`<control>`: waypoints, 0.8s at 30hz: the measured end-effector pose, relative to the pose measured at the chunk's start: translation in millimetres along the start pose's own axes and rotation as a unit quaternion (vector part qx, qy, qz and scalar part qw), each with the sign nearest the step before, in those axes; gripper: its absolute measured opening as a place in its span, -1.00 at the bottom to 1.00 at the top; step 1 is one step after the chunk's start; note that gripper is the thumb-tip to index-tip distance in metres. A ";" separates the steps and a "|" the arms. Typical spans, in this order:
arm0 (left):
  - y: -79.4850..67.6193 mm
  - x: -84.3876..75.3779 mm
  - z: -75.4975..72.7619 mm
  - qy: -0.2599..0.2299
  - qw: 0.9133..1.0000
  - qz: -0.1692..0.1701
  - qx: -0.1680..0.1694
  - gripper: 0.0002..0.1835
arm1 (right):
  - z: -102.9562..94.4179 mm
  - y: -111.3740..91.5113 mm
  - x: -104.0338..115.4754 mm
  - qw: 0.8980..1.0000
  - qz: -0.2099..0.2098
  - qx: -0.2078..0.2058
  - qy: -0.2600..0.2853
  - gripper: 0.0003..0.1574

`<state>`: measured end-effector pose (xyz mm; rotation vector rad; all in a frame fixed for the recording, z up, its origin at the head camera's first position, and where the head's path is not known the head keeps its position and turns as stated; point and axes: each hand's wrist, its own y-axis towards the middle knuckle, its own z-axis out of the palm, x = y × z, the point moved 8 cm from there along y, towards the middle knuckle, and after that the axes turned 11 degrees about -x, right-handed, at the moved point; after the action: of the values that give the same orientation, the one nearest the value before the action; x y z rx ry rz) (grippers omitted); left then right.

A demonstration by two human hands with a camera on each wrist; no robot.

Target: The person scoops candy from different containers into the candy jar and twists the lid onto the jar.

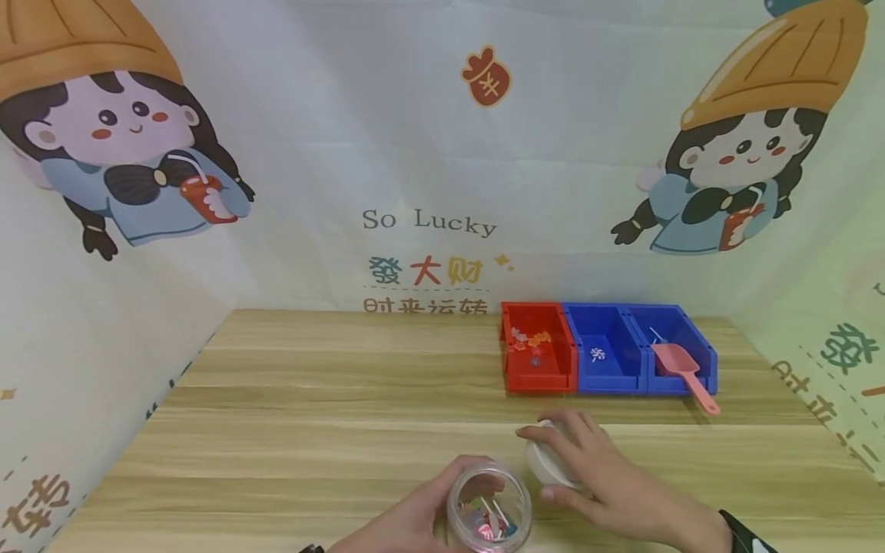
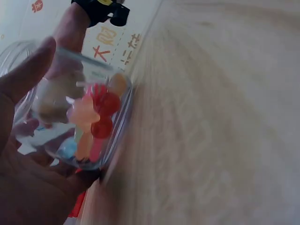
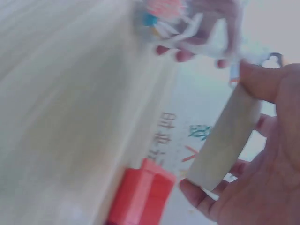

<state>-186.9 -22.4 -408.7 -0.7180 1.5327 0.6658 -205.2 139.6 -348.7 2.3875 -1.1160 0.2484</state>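
My left hand [image 1: 418,511] grips a clear open-topped jar [image 1: 522,499] at the near edge of the table. Small colourful pieces [image 2: 101,110] lie at the jar's bottom, red, orange, pink and blue ones, one like a star or flower, along with white sticks. My right hand [image 1: 608,480] holds a round white lid [image 1: 545,465] by its rim, fingers and thumb on opposite sides. The lid is off the jar, just right of its mouth. In the right wrist view the lid [image 3: 227,140] appears edge-on and the jar looks blurred.
At the back right, a red bin [image 1: 542,382] with small coloured pieces stands joined to a middle blue bin [image 1: 611,382] holding a small white piece. A pink scoop [image 1: 681,362] rests in the right blue bin [image 1: 705,353], its handle over the front. Printed cloth surrounds the wooden table [image 1: 311,407].
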 end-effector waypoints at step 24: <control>-0.7 3.6 13.1 -0.022 0.990 -0.049 0.131 -0.32 | 9.0 -0.9 88.3 0.977 -0.174 0.124 0.013 -0.25</control>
<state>-178.2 -13.0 -413.3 -0.5713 1.5005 0.3948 -147.6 76.4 -325.0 2.7398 -0.6679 0.3125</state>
